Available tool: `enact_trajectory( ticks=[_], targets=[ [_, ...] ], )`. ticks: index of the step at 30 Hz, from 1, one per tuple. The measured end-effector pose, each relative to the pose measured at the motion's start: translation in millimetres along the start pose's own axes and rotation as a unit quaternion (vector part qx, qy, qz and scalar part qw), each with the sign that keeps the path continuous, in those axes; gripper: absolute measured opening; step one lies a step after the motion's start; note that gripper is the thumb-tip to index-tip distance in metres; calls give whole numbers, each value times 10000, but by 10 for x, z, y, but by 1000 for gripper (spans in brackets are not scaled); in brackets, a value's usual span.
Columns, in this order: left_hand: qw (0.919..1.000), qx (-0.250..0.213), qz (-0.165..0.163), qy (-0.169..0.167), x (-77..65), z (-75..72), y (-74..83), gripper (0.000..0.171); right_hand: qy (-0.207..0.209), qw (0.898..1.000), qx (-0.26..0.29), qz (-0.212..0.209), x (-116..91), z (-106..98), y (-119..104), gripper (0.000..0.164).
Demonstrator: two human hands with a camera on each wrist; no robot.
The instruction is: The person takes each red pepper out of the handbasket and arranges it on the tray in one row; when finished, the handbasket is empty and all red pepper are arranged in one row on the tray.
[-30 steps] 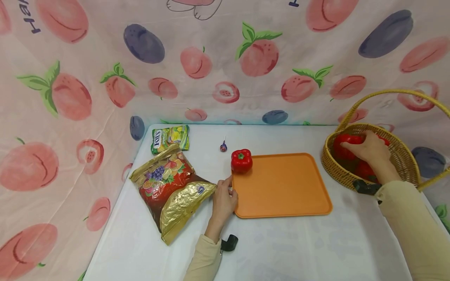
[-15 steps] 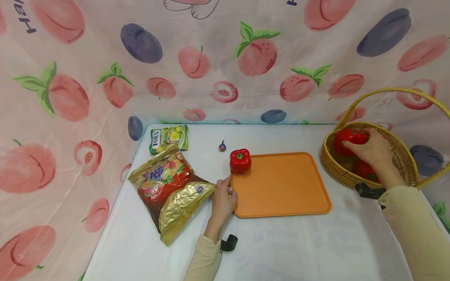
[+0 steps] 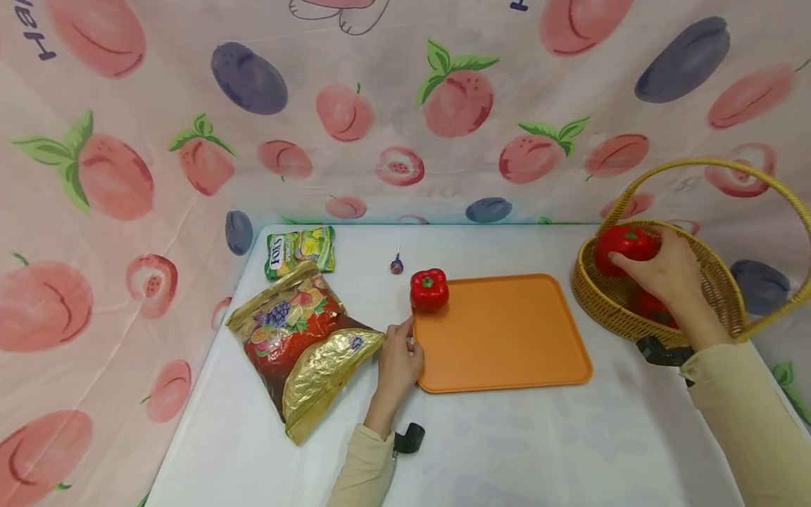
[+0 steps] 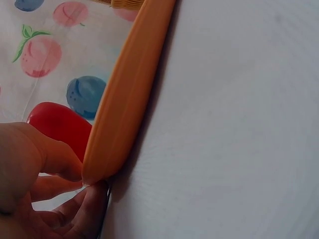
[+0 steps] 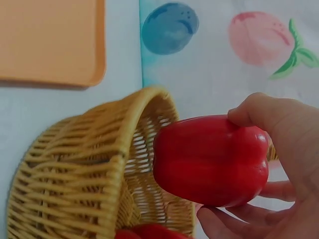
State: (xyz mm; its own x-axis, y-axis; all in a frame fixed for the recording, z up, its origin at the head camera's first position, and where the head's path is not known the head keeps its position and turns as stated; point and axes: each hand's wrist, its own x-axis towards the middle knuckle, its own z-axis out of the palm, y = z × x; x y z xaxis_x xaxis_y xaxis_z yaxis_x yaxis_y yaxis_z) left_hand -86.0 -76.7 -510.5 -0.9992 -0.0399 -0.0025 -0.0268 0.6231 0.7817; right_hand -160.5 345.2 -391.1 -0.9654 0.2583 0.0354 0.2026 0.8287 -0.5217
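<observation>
My right hand [image 3: 674,271] grips a red bell pepper [image 3: 627,248] at the mouth of the wicker basket [image 3: 592,299]. Thumb and fingers clasp one end of that pepper [image 5: 209,162] in the right wrist view, and its other end points over the rim. Below it in the basket lies more red produce [image 3: 649,307], partly hidden by the hand. My left hand [image 3: 399,362] holds the left edge of an orange tray [image 3: 500,334]; the left wrist view has its fingers [image 4: 92,204] right at the tray's rim. A second red bell pepper [image 3: 429,290] sits at the tray's back left corner.
Left of the tray lies a large gold and red candy bag [image 3: 307,345], one corner close to my left hand. Behind it is a green Fox's candy packet [image 3: 300,250]. A lollipop [image 3: 396,264] lies near the back. The basket's tall handle [image 3: 703,162] arches above it.
My right hand has lifted the bell pepper up from inside the basket to its rim. The left hand has stayed at the tray's edge. The head view has shifted slightly.
</observation>
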Motion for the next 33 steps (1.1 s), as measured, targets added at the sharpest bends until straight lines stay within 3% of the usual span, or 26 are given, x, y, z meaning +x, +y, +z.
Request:
enact_trajectory(
  ticks=[15, 33],
  targets=[
    [10000, -42, -66, -59, 4, -13, 11, 52, 71, 9993, 102, -340, -164, 127, -389, 89],
    [9999, -106, -19, -61, 11, -21, -18, 53, -112, 9948, 406, -929, -300, 647, -741, 82]
  ],
)
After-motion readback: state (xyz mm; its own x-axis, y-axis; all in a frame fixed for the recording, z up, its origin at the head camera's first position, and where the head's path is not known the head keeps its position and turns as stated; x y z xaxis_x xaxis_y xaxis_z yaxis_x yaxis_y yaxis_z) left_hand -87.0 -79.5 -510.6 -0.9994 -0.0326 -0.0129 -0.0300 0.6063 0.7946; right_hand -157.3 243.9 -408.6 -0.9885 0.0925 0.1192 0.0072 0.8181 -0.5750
